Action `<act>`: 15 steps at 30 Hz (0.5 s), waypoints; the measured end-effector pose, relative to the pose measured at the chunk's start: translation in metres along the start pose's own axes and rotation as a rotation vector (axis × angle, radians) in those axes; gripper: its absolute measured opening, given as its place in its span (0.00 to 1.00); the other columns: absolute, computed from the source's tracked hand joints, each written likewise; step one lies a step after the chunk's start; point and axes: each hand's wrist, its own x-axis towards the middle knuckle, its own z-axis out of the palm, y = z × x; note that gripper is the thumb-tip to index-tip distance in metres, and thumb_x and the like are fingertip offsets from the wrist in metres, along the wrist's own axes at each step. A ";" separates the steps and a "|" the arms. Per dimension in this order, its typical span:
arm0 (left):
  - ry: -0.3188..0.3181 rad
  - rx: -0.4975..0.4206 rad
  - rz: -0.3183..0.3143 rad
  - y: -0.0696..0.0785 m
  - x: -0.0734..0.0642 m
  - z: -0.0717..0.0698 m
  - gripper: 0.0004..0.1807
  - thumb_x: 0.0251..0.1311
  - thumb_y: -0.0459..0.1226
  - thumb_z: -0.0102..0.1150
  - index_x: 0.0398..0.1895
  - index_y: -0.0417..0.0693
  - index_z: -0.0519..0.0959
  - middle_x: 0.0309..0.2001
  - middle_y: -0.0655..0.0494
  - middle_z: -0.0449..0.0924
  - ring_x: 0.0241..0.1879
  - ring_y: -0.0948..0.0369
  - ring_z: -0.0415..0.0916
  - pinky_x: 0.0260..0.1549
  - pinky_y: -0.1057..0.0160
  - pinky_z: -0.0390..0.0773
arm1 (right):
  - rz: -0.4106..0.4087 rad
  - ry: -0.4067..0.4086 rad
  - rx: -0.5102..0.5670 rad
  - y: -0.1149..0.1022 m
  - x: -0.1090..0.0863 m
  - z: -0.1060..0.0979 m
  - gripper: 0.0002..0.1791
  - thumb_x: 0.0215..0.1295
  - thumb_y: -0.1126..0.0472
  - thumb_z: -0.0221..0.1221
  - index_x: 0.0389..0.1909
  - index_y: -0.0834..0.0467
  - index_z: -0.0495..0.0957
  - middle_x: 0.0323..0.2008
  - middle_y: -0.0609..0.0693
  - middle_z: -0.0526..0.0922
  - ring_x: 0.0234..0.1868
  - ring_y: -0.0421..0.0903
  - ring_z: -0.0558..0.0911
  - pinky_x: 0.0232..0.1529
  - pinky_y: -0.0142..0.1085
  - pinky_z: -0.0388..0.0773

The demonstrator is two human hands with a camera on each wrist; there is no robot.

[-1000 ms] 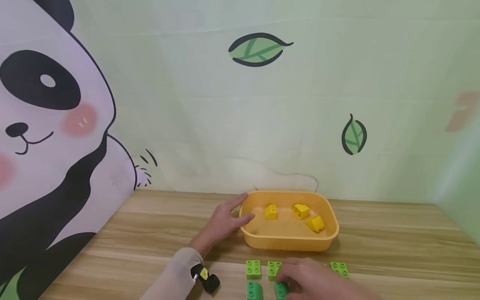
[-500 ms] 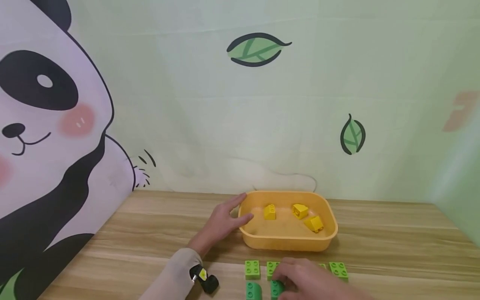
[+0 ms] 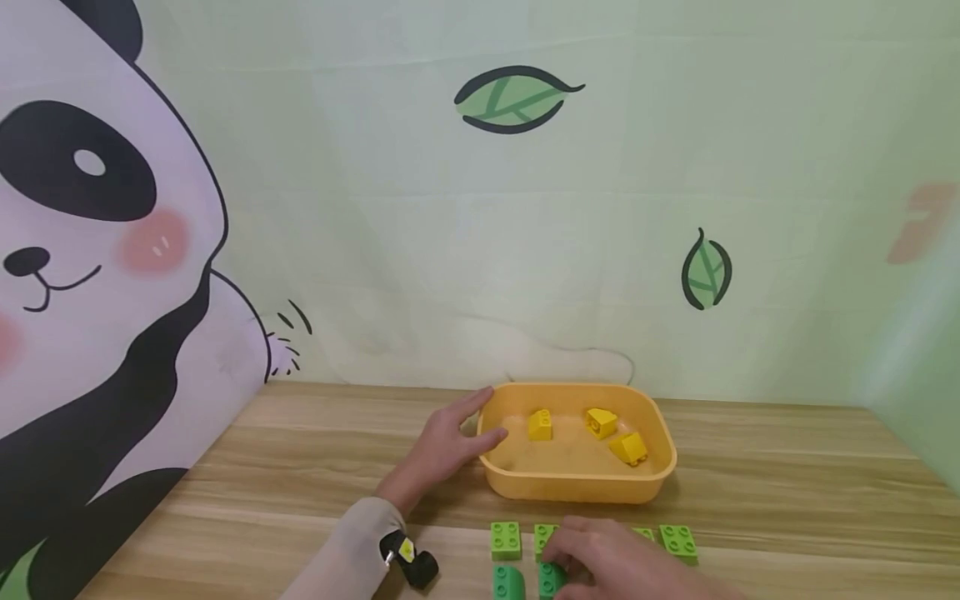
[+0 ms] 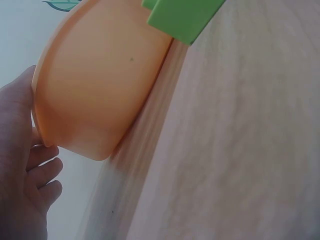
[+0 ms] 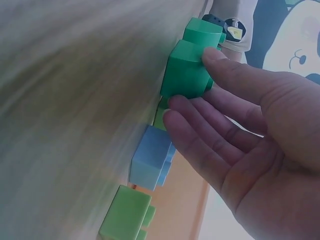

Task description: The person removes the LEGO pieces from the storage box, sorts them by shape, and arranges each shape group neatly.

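Observation:
At the left end of a yellow-orange plastic tray [image 3: 577,488], my left hand [image 3: 442,446] holds the rim, its thumb reaching over the edge. The left wrist view shows the tray wall [image 4: 95,85] beside that hand's fingers. My right hand [image 3: 618,558] pinches a dark green toy building block [image 5: 186,70] between thumb and fingers, down at the wooden table [image 3: 247,517]. Left of it stands a second dark green block [image 3: 508,582] with a rounded top. Three yellow blocks, one of them a sloped block [image 3: 540,425], lie inside the tray.
Light green blocks form a row in front of the tray, with one block [image 3: 506,540] at its left and another [image 3: 678,543] at its right. A blue block [image 5: 150,157] appears in the right wrist view. Behind the table hangs a panda-print backdrop [image 3: 390,208].
My right hand has shifted slightly left, bringing the dark green block closer to the one beside it. My left hand stays at the tray's rim.

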 end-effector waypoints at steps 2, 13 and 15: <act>0.001 0.002 0.002 0.000 0.000 0.000 0.41 0.69 0.49 0.69 0.81 0.45 0.66 0.79 0.50 0.64 0.78 0.47 0.61 0.76 0.43 0.60 | -0.002 -0.002 0.004 0.000 0.000 0.000 0.12 0.72 0.57 0.69 0.53 0.53 0.86 0.43 0.31 0.80 0.39 0.30 0.79 0.45 0.29 0.82; 0.001 0.001 -0.021 0.002 0.000 0.000 0.41 0.70 0.49 0.69 0.81 0.48 0.67 0.80 0.52 0.64 0.78 0.48 0.60 0.76 0.42 0.60 | 0.034 -0.016 0.000 -0.003 -0.001 0.000 0.12 0.73 0.55 0.68 0.54 0.51 0.86 0.42 0.31 0.80 0.38 0.32 0.78 0.45 0.31 0.81; 0.000 0.001 -0.019 0.002 0.000 0.000 0.41 0.70 0.49 0.69 0.81 0.47 0.67 0.80 0.51 0.64 0.78 0.48 0.61 0.76 0.43 0.60 | 0.032 -0.013 0.026 -0.003 -0.002 -0.001 0.12 0.72 0.56 0.69 0.54 0.51 0.86 0.42 0.31 0.81 0.39 0.32 0.79 0.46 0.31 0.82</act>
